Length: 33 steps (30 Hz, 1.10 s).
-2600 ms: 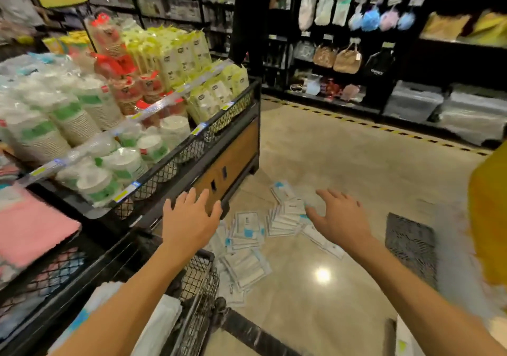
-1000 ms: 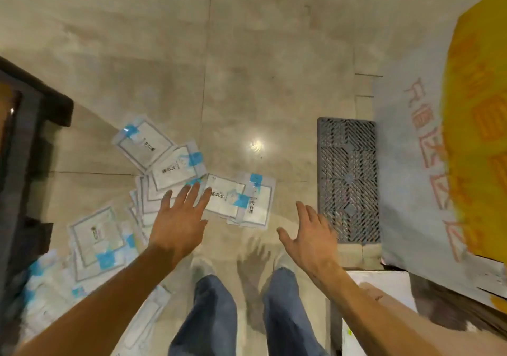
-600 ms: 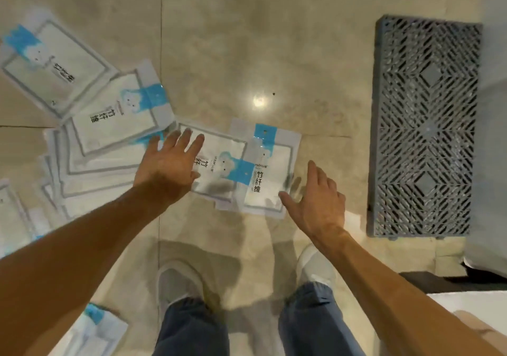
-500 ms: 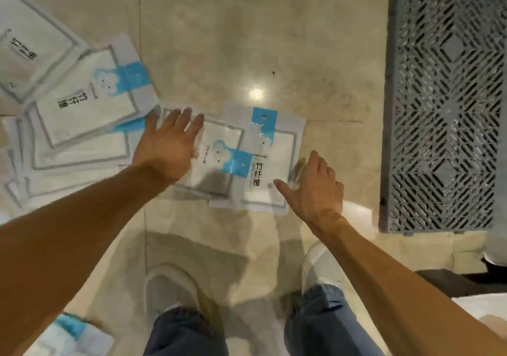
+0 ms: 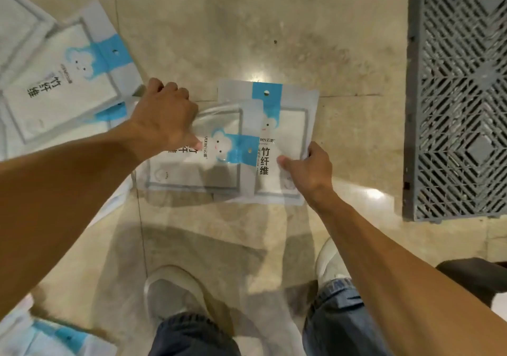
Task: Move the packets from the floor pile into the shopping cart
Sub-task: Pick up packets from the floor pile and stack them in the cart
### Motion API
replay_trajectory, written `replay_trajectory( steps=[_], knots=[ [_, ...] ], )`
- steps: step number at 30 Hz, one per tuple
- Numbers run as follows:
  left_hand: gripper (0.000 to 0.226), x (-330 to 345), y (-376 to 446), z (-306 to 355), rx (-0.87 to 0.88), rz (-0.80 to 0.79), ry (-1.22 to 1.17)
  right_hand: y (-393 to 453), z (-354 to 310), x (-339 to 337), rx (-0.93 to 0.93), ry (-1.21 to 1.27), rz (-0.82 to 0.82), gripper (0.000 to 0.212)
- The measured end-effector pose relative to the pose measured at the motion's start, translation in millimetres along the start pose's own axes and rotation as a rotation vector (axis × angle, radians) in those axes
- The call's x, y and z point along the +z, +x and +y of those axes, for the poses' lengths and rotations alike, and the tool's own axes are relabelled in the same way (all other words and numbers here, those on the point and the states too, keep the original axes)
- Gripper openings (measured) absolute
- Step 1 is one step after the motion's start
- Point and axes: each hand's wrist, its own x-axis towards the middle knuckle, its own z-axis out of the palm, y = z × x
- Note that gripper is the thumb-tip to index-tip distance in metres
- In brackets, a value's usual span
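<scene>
You're at the pick-up: your left hand (image 5: 164, 114) pinches one packet (image 5: 197, 160), and your right hand (image 5: 307, 166) pinches the overlapped packet (image 5: 288, 125). Next, lift both off the floor (image 5: 247, 26) and turn to the cart, which is out of view.

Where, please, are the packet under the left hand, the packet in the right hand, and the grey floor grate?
Left packet (image 5: 197, 171), head view, its white front.
Right packet (image 5: 290, 125), head view, its white panel.
Floor grate (image 5: 458, 94), head view, its lattice middle.

Two flat clear-plastic packets with blue header strips overlap on the beige tile floor (image 5: 274, 26): left packet (image 5: 197, 169) on top of right packet (image 5: 290, 125). More packets (image 5: 63, 86) sit further left, grey plastic lattice mat (image 5: 455, 94) off right.
</scene>
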Motion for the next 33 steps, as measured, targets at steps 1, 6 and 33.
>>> replay_trajectory(
  steps=[1,6,33],
  knots=[
    [0.060,-4,-4,0,0.003,-0.016,-0.051,-3,-1,-5,-0.003,0.091,-0.027,0.028],
    [0.040,-25,-38,-11,-0.069,-0.234,-0.825,-25,-17,-51,-0.002,0.245,-0.130,0.032],
    [0.114,-421,-573,-195,-0.524,0.568,-2.322,-514,-480,-256,-0.322,0.408,-0.517,0.034]
  ],
)
